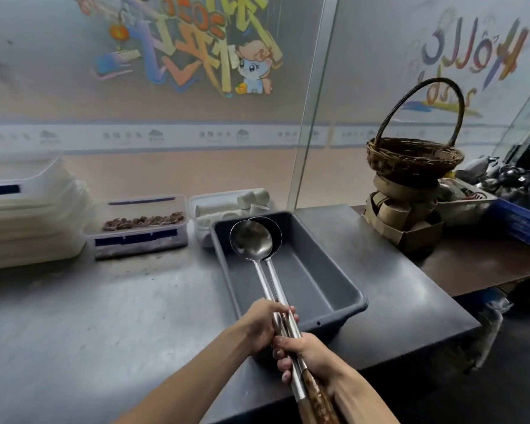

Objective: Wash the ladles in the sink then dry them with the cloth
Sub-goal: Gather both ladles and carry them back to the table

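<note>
Two long steel ladles [251,241] with wooden handle ends are held together over a dark grey plastic bin [331,281]. Their bowls overlap above the bin's far end. My left hand [265,324] grips both shafts near the bin's front rim. My right hand [306,354] grips them just behind it, close to the wooden handles [317,399]. No sink and no cloth are in view.
The bin sits on a steel counter [104,316]. A clear box of brown bits [138,228], a white tub of small cups [230,206] and stacked white containers [21,209] stand behind. A wicker basket [413,157] and blue crate [520,221] are at right.
</note>
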